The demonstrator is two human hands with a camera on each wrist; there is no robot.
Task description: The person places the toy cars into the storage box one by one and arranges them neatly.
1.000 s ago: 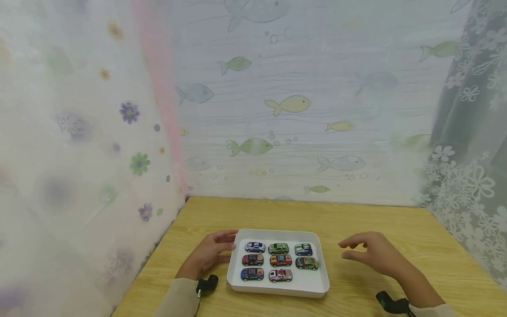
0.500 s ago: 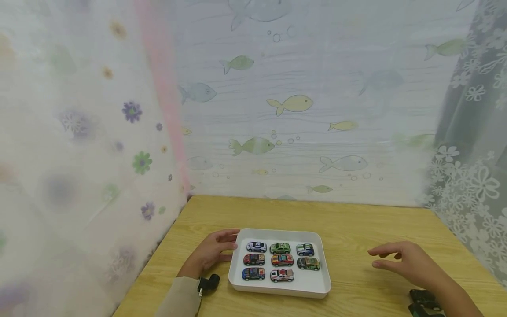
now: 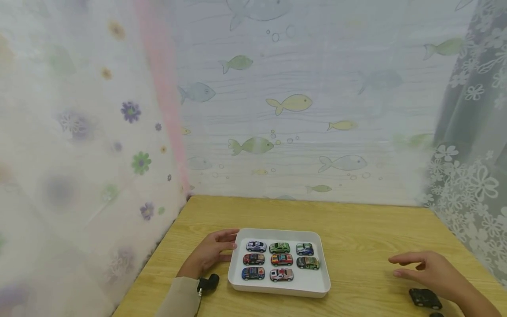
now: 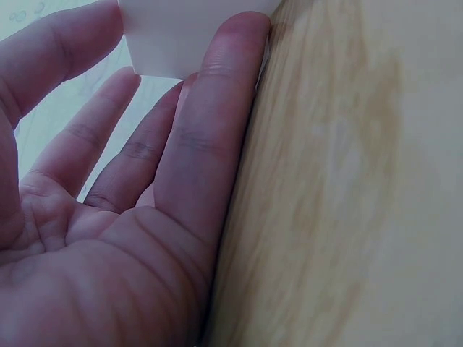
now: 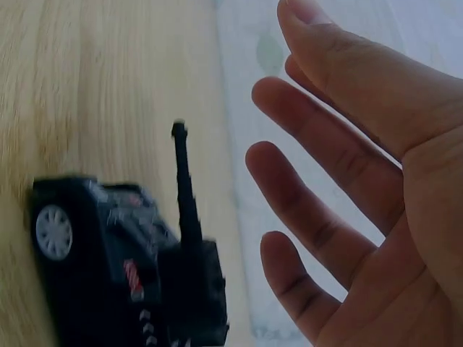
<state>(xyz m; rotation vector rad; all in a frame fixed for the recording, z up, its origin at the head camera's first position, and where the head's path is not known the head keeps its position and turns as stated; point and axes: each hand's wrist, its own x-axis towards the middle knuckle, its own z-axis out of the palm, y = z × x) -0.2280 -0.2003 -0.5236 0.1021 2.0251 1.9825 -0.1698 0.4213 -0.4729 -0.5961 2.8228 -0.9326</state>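
Observation:
My left hand [image 3: 211, 251] rests on the table against the left wall of a white rectangular tray [image 3: 277, 290], fingers loosely extended. In the left wrist view, its fingertips meet the corner of the tray [image 4: 163, 43]. Several small toy cars [image 3: 281, 259] stand in rows inside the tray, in white, green, red, blue and camouflage patterns. My right hand [image 3: 431, 273] hovers at the right, above and beside a black toy car [image 3: 425, 298] on the table. Up close, this black toy car [image 5: 94, 253] shows silver wheels; a black block with a thin upright rod overlaps it. The right fingers hold nothing.
The wooden table [image 3: 356, 229] runs back to a fish-patterned curtain [image 3: 297, 132]. Flowered cloth [image 3: 99, 176] hangs along the left side, and a grey-and-white floral curtain [image 3: 467, 185] at the right. A small black device [image 3: 207, 281] is worn at my left wrist.
My right hand has moved right and toward me, away from the tray and over by the black toy car, which has come into view. The left hand and tray have stayed in place.

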